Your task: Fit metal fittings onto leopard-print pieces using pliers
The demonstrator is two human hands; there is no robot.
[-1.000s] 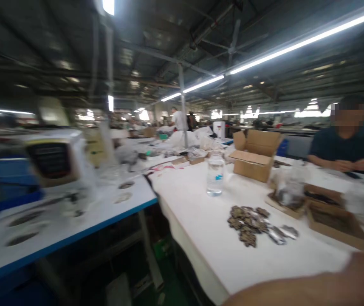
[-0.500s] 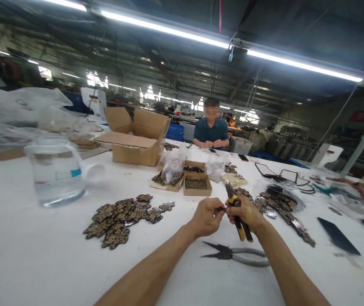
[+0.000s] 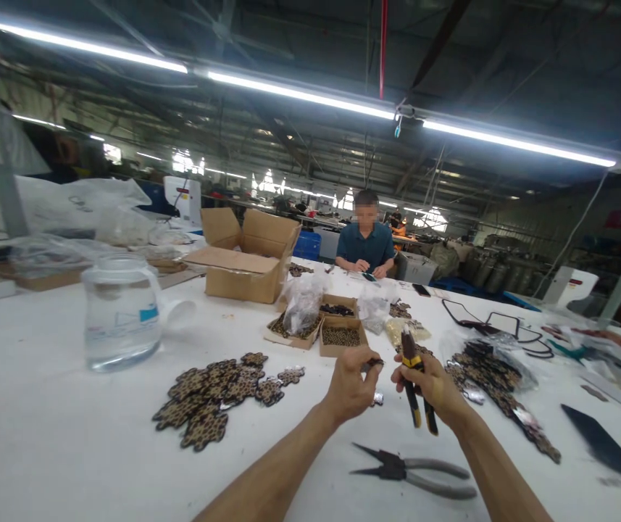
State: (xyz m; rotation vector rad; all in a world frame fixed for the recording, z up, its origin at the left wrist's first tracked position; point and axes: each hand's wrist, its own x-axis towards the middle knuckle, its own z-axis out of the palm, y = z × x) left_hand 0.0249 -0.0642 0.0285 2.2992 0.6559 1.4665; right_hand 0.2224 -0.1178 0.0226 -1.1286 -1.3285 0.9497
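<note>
My left hand (image 3: 351,386) is closed in a pinch on a small dark piece (image 3: 376,362), mostly hidden by the fingers. A little to its right, my right hand (image 3: 435,388) grips pliers (image 3: 412,355) with black and yellow handles, their jaws pointing up and away. A gap separates the two hands. Long-nose pliers (image 3: 391,465) with grey handles lie on the white table below them, jaws to the left. Leopard-print patches (image 3: 206,395) are heaped to the left, and another pile of patches (image 3: 487,373) lies right of my right hand.
Small cardboard trays of metal fittings (image 3: 343,337) stand just beyond my hands, near plastic bags (image 3: 303,304). Behind is an open cardboard box (image 3: 242,279); a water jug (image 3: 119,319) stands left. A dark flat panel (image 3: 606,442) lies right. A co-worker (image 3: 365,243) sits across the table.
My hands have moved apart, the left keeping the small dark piece and the right keeping the pliers. The view has tilted up and shifted slightly left.
</note>
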